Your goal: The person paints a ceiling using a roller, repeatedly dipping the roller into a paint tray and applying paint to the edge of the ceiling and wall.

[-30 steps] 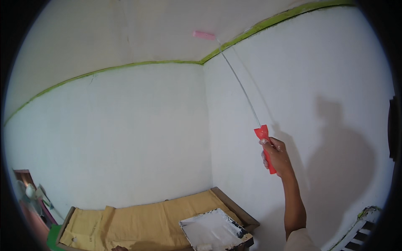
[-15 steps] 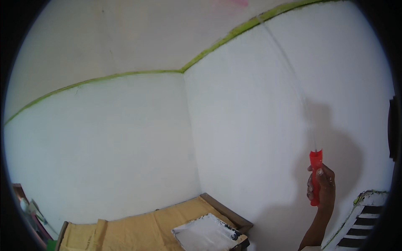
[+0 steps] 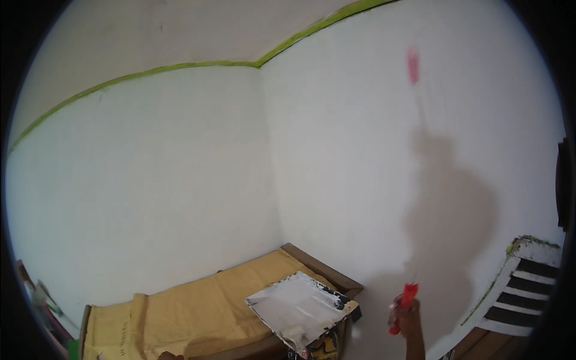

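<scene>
My right hand (image 3: 411, 322), low on the right, is closed around the red handle of a long-rod paint roller (image 3: 410, 293). Its thin rod rises in front of the white right-hand wall (image 3: 342, 150), and a pink part near the top is smeared by motion. Whether the head touches the wall, I cannot tell. At the bottom edge only a sliver of my left hand (image 3: 170, 356) shows, its fingers mostly hidden. Between the hands lies a paint tray (image 3: 288, 300) smeared with white paint, a paint-covered tool (image 3: 295, 337) at its near end.
Brown paper (image 3: 198, 306) covers a wooden-edged piece of furniture in the corner. Beneath the tray stands a black and yellow container (image 3: 326, 347). A white slatted piece (image 3: 519, 282) is at the right. Green tape (image 3: 180, 66) runs along the top of the walls.
The view has tipped down. My right hand and the roller have come lower and left in the picture, and the pink part now shows against the wall. A bit of my left hand has appeared.
</scene>
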`<state>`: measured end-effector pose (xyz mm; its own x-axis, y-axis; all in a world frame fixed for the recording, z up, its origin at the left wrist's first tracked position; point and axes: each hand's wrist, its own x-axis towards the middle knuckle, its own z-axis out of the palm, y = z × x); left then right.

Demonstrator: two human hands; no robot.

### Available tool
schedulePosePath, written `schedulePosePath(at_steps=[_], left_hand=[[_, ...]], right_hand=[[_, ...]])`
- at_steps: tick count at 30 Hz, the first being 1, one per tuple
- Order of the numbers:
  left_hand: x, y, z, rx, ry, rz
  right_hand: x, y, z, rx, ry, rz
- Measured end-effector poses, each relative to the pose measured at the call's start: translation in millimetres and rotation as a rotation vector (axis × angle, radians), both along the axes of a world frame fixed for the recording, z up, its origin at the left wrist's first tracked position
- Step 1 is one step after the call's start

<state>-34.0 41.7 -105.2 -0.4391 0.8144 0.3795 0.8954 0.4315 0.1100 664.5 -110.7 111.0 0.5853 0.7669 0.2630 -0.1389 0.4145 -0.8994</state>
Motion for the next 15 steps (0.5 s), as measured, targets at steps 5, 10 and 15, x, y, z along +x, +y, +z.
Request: schedulePosePath(at_steps=[5,10,15], left_hand=[[-28,-27,22,-0.073,0.17,-0.539],[41,-49,92,0.008,-0.342,-0.241],[33,-34,78,0.028,-0.321,-0.214]], right_hand=[[-42,-31,-49,-0.308,-0.006,-0.046],[-64,-65,-87,-0.438,-0.066,0.052],[-78,-84,-96,-0.487,-0.178,0.098]])
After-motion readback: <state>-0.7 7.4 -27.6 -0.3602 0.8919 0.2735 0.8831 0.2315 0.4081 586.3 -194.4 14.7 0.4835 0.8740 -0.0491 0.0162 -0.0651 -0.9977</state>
